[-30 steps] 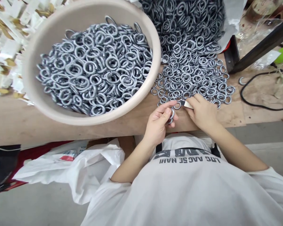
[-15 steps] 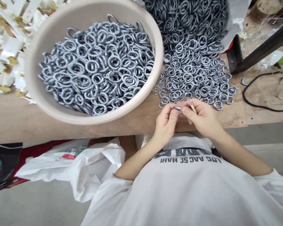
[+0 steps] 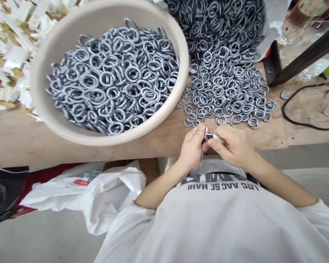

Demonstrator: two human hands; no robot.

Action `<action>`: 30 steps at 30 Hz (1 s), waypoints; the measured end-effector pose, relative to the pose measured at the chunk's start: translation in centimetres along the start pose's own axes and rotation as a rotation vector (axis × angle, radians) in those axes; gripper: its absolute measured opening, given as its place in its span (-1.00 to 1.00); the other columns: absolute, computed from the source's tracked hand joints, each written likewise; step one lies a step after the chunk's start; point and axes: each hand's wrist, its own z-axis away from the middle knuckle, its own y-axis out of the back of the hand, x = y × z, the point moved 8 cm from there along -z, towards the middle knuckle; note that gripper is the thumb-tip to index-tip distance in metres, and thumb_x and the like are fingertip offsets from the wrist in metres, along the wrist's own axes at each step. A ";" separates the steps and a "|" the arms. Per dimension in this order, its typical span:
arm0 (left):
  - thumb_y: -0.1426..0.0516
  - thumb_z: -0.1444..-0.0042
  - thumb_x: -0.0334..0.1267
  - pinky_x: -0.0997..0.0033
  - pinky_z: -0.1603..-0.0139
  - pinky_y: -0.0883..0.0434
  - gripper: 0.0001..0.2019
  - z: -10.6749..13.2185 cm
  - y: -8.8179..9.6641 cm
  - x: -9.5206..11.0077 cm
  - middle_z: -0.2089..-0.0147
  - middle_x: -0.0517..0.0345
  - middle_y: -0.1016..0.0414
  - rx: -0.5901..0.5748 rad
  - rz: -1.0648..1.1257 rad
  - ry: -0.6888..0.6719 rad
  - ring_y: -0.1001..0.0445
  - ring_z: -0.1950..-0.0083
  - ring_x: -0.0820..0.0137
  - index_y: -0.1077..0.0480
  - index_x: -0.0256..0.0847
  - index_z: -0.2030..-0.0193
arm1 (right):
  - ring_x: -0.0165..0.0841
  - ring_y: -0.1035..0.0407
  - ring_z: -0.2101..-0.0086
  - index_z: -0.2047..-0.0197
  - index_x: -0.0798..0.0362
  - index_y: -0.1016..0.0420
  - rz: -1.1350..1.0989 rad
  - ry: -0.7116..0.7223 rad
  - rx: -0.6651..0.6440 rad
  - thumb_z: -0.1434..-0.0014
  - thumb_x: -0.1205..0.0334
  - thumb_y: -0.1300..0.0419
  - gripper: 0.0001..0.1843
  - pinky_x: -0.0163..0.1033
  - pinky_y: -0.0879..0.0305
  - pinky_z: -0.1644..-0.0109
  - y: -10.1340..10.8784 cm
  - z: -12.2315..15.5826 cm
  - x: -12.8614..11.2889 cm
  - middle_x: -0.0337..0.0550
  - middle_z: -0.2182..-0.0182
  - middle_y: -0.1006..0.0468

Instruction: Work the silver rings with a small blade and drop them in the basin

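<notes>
Head view: I fear the blade-like tool (image 3: 210,136) clenched in the right hand (image 3: 233,144), overpressed, skidding off the ring (image 3: 206,130) the left hand (image 3: 192,149) pinches.

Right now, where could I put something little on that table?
On the table, a bare strip runs between the basin and the front edge. A smaller patch lies between the ring pile and the black cable. Beyond the left hand and right hand it's crowded with rings.

Wooden table (image 3: 16,142) beneath basin (image 3: 112,140), rings (image 3: 230,86)
</notes>
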 end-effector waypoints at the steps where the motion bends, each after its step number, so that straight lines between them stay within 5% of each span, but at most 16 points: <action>1: -0.23 -0.11 0.31 0.54 0.61 0.00 -0.43 0.0 -0.1 0.0 0.67 0.40 -0.04 0.004 -0.003 0.012 0.02 0.64 0.61 -0.24 -0.19 0.47 | -0.39 -0.21 0.45 0.43 0.00 -0.28 0.046 0.006 -0.005 -0.42 -0.10 -0.07 -0.55 -0.21 -0.01 0.34 -0.1 0.1 -0.3 -0.24 0.51 -0.34; 7: -0.23 -0.09 0.34 0.54 0.61 0.02 -0.41 0.4 -0.3 -0.2 0.67 0.41 -0.04 -0.016 0.008 0.037 0.02 0.64 0.61 -0.19 -0.17 0.46 | -0.39 -0.18 0.47 0.47 0.00 -0.29 0.097 0.038 -0.036 -0.42 -0.13 -0.05 -0.50 -0.21 0.00 0.34 -0.7 0.1 -0.4 -0.22 0.52 -0.37; 12: -0.18 -0.25 0.19 0.53 0.58 0.03 -0.48 1.7 -0.4 -0.2 0.67 0.36 -0.08 -0.147 -0.094 0.014 0.01 0.63 0.63 -0.24 -0.21 0.48 | -0.38 -0.19 0.51 0.46 -0.01 -0.31 0.162 -0.221 0.031 -0.44 -0.21 0.04 -0.43 -0.20 0.09 0.37 0.3 -1.1 3.5 -0.26 0.58 -0.33; 18: -0.25 -0.22 0.07 0.57 0.65 0.06 -0.62 1.8 4.8 1.3 0.65 0.40 -0.09 0.059 0.113 0.032 0.04 0.68 0.64 -0.34 -0.22 0.37 | -0.23 -0.45 0.24 0.01 -0.03 -0.52 0.405 -0.109 -0.132 -0.42 -0.13 -0.09 -0.62 -0.17 0.10 0.36 -2.9 -3.5 1.9 -0.09 0.14 -0.60; 22: -0.25 -0.16 -0.05 0.60 0.65 -0.03 -0.74 1.6 7.0 2.2 0.58 0.37 -0.20 0.107 0.225 0.043 -0.08 0.67 0.65 -0.42 -0.22 0.24 | -0.20 -0.47 0.23 0.03 -0.01 -0.53 0.582 -0.064 -0.217 -0.41 0.12 -0.10 -0.78 -0.13 0.13 0.37 -4.6 -4.5 1.4 -0.05 0.07 -0.56; 30: -0.25 -0.18 0.00 0.61 0.69 0.06 -0.61 0.6 4.9 2.5 0.46 0.29 -0.40 0.088 0.199 0.029 -0.13 0.70 0.69 -0.23 -0.22 0.43 | -0.16 -0.46 0.15 -0.12 -0.03 -0.50 0.532 -0.159 -0.169 -0.41 0.10 -0.10 -0.70 -0.17 -0.03 0.34 -3.5 -3.6 2.1 -0.02 0.00 -0.52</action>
